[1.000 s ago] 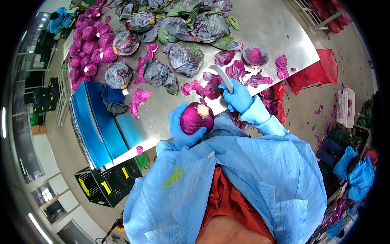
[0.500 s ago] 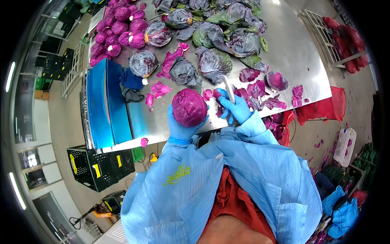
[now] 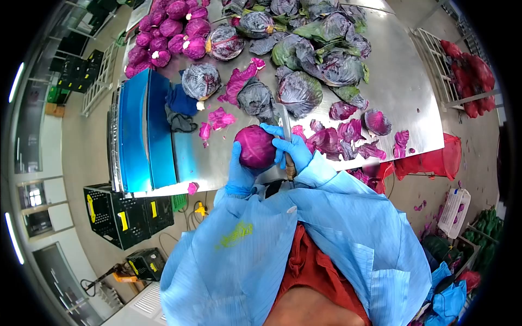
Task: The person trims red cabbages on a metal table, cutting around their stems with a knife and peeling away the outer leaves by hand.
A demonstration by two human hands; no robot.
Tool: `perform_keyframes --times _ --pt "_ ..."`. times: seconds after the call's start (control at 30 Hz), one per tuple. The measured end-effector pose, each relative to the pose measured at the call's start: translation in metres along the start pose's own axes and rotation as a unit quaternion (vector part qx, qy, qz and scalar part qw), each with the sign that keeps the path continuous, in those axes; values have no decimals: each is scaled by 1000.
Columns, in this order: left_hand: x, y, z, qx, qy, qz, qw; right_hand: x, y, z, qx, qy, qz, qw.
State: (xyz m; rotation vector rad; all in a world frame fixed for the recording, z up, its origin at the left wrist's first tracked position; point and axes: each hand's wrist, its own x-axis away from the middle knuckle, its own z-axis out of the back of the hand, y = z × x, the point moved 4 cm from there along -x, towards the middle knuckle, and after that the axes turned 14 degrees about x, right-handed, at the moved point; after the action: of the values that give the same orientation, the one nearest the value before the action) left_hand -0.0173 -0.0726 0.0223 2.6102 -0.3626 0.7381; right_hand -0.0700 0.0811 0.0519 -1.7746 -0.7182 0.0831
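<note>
Where blue-gloved left hand [image 3: 239,173] cups: we're apparently steadying round purple cabbage [image 3: 255,147].
Blue-gloved right hand [image 3: 298,151]: we're gripping brown-handled metal knife [image 3: 285,124].

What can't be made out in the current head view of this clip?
Held cabbage, underside: head view, hidden by the cabbage's own bulk and the left hand.
Knife, part of its middle: head view, covered by the right hand.
Peeled cabbages, far end of the pile: head view, cut off by the top edge.
Coat print, wording: head view, too small and blurred.
</note>
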Motion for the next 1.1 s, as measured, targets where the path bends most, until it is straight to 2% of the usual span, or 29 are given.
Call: perform_keyframes --times 0.1,0.2,0.33,0.43,0.47,0.57,0.6,0.7,0.77,0.87,0.97,1.1 --pt "-6 -4 -3 108 -39 46 992 -4 0 1 40 3 12 999" --pt "-14 3 -5 69 -41 38 996 -5 -8 5 47 51 11 998" --pt "-22 12 -9 155 -114 60 979 -11 12 35 28 118 2 993" --pt "-22 19 -23 150 -133 33 979 -8 2 31 -23 72 -11 997" --pt "-19 23 -31 158 -174 22 972 -9 -3 24 -35 33 1 999" --pt "-36 31 -19 19 -144 -82 986 -22 -3 14 -115 5 73 991" --pt "-36 35 -25 2 -146 -71 987 -25 -6 10 -142 11 77 987" --pt "-34 40 -32 -25 -126 -40 991 -31 -6 8 -86 66 -1 994" --pt "-38 38 -28 -13 -85 -20 996 -39 -4 6 -72 62 2 995" --pt "-41 33 -23 75 -72 13 994 -40 -2 6 -8 80 -11 997" --pt "-48 30 -21 50 -96 13 994 -41 -2 8 54 106 -18 993" --pt "-52 25 -31 46 -137 31 989 -40 -8 13 61 124 -33 990"
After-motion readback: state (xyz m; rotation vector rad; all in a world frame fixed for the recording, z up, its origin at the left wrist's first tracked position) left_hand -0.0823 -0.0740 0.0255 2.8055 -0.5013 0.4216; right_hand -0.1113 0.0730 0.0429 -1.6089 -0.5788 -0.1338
